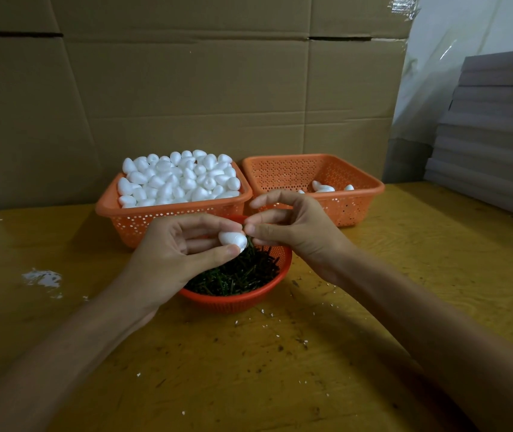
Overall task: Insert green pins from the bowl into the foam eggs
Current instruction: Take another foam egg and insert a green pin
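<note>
Left hand (180, 247) grips one egg (233, 239), thumb underneath and fingers curled over the top, holding it above the far side of the bowl (233, 302). Right hand (292, 226) meets it from the right: thumb and forefinger pinched tight together at the egg's right end, other fingers arched above. A thin green stalk shows just under that pinch, but it is too small and too close to the pile to tell whether a pin sits between the fingertips. The bowl is red and round, in the middle of the table (373, 307), heaped with green pins (236, 275). Behind it, two orange perforated baskets stand side by side, touching. The left basket (167, 213) is piled above its rim with white eggs (180, 179). The right basket (358, 194) holds only a few eggs (323, 187) on its floor. The table is yellow wood, scuffed, with white foam crumbs (43, 279) scattered to the left and in front of the bowl. Cardboard (186, 88) forms the backdrop. A stack of grey boards (492, 120) stands at far right.
</note>
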### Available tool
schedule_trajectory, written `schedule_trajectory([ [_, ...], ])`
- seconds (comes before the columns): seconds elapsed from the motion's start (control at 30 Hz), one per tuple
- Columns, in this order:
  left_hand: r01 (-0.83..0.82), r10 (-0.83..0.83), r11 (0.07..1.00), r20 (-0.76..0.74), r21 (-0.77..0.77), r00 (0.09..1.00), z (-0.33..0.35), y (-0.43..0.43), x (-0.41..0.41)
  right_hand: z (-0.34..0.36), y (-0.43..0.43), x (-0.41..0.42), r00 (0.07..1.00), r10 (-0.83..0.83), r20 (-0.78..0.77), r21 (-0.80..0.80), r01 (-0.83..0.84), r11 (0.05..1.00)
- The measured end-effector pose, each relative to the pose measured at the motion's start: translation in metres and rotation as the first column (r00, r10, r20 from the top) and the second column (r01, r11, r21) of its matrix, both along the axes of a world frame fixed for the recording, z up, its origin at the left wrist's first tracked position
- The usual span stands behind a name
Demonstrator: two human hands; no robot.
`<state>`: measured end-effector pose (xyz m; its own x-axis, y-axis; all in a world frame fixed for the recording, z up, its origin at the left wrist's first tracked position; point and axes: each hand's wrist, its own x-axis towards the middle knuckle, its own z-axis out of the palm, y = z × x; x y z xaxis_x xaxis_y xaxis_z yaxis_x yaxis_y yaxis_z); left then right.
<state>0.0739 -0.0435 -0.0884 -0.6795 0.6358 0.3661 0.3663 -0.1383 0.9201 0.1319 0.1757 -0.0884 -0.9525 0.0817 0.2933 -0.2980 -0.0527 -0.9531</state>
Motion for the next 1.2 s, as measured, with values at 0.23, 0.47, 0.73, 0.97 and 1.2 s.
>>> schedule_trajectory([
  [0.23, -0.019, 0.019, 1.0, -0.002, 0.008, 1.0, -0.0001, 0.0015, 0.0021, 0.0006, -0.0018, 0.0008, 1.0, 0.006, -0.007, 0.049, -0.006, 0.999],
  [0.47, -0.034, 0.034, 0.999, -0.018, -0.004, 0.999, -0.0008, 0.0011, 0.0012, 0.0026, -0.0033, 0.003, 0.999, 0.038, -0.014, 0.121, -0.036, 0.992],
  [0.73, -0.029, 0.029, 0.999, 0.017, -0.02, 0.999, 0.0, 0.001, -0.0029, 0.0, -0.0067, -0.0001, 1.0, 0.002, -0.026, 0.147, 0.002, 0.989],
  [0.97, -0.029, 0.028, 0.999, 0.05, 0.019, 0.998, -0.0025, 0.0014, -0.0029, -0.0007, -0.0076, 0.0003, 0.999, -0.037, 0.001, 0.127, 0.037, 0.991],
  [1.2, -0.08, 0.059, 0.987, 0.145, 0.14, 0.988, -0.006, 0.0032, -0.0056, -0.0022, -0.0051, -0.0022, 0.998, -0.07, -0.002, 0.139, 0.07, 0.988],
])
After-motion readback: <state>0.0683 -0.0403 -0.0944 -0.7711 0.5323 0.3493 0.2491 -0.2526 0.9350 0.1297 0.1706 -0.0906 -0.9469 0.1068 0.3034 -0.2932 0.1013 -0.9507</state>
